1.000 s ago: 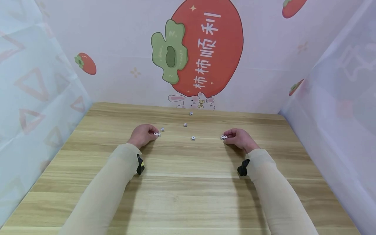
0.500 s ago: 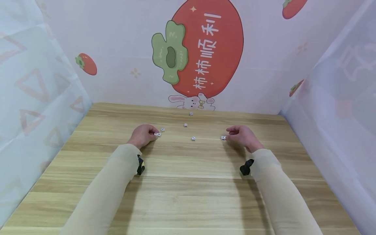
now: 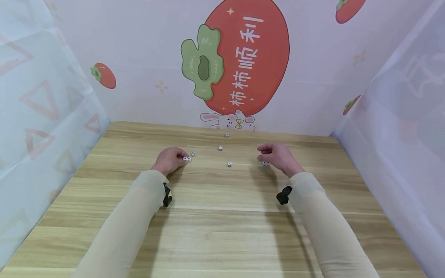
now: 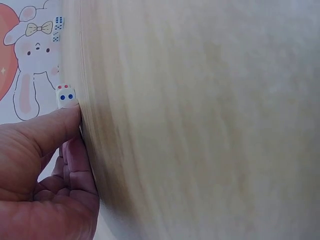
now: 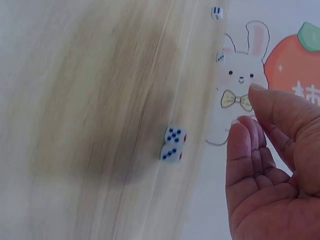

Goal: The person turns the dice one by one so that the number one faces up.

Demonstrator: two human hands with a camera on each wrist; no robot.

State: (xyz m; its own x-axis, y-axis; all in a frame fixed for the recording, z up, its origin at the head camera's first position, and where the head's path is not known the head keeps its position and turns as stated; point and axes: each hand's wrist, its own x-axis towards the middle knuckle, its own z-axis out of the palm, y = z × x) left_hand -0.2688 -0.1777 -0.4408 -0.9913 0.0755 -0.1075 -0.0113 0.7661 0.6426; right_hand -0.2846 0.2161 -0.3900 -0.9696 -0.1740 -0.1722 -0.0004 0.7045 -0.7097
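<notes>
At the left of the table, my left hand pinches a pair of small white dice that sit side by side. In the left wrist view the thumb tip presses against a white die with two blue pips on its front. My right hand hovers with thumb and fingers apart and nothing between them. Below and beside it, two white dice stand together on the wood, showing blue pips and some red on their sides. A loose die lies just right of the left fingertips.
Between the hands, a single die lies nearest, another die farther back, and a third die close to the rear wall. Printed sheets enclose the wooden table at the back and both sides.
My right hand has let go of its two dice, drawn back, then risen and moved left over them. The left hand has stayed in place on its pair.
</notes>
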